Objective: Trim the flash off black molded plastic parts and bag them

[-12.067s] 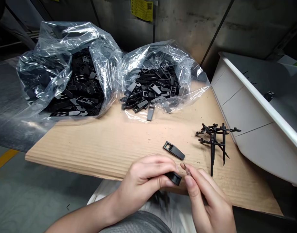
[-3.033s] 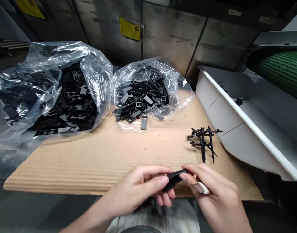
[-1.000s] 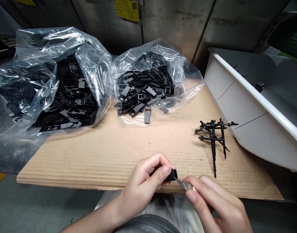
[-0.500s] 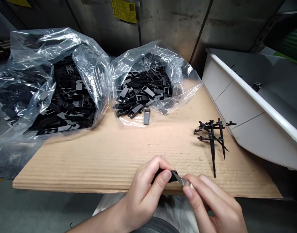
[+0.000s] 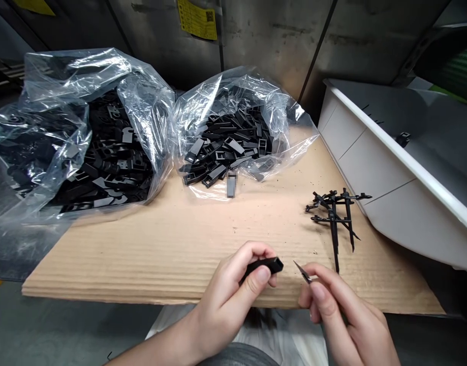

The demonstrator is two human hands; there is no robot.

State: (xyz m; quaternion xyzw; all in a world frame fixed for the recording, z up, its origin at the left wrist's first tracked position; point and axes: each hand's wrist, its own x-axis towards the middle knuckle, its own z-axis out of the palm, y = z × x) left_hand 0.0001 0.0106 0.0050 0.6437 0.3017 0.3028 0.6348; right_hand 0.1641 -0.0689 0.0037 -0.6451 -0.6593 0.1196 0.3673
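My left hand (image 5: 233,290) is closed on a small black plastic clip (image 5: 264,266), pinched between thumb and fingers just above the near edge of the cardboard sheet (image 5: 172,239). My right hand (image 5: 343,315) is closed on a small blade (image 5: 302,272) whose pointed tip aims at the clip. A short gap separates the tip from the clip's end.
Two open clear bags of black plastic parts lie at the back, a large bag (image 5: 84,132) on the left and a smaller bag (image 5: 237,132) in the middle. A loose clip (image 5: 231,184) lies before the smaller bag. Black sprue pieces (image 5: 334,216) rest beside a white tray (image 5: 393,162).
The blade has drawn back from the clip's end, leaving a gap. My left hand has lifted the clip slightly and turned it more level.
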